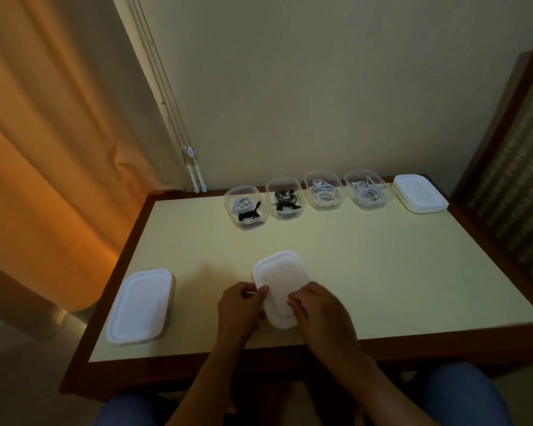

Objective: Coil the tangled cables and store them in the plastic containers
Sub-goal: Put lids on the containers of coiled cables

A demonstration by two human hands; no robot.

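1. A rounded-rectangular plastic container with a white snap-on lid (pixel 278 287) sits near the front edge of the pale yellow, wood-framed surface (pixel 382 272). Both hands are on its near end. Whatever is inside is hidden by the lid.
2. The left hand (pixel 240 312) curls around the container's left near corner, thumb on the lid rim, fingers closed on the side. The right hand (pixel 317 309) lies over the right near part of the lid, fingertips bent down onto it. Both hold the container; this looks like the lid being pressed shut, though I cannot tell if it has seated.
3. To the left, well apart, lies a second lidded white container (pixel 140 305), close to the surface's left front corner.
4. Along the far edge stand four clear open tubs: one with a white and a black cable (pixel 246 207), one with a black cable (pixel 285 199), and two with white cables (pixel 323 192) (pixel 365 190). All four have no lids on.
5. A stack of spare white lids (pixel 420 195) rests just beside the rightmost tub.
6. Risks, as I judge them:
   - Pressing only the near end could leave the far edge of the lid unseated, so it pops off later.
   - A cable loop springing up under the lid could get pinched at the rim.
   - The container could skate forward off the front edge under uneven pressure.
   - The container at the left sits near the corner and could be knocked off by an elbow.
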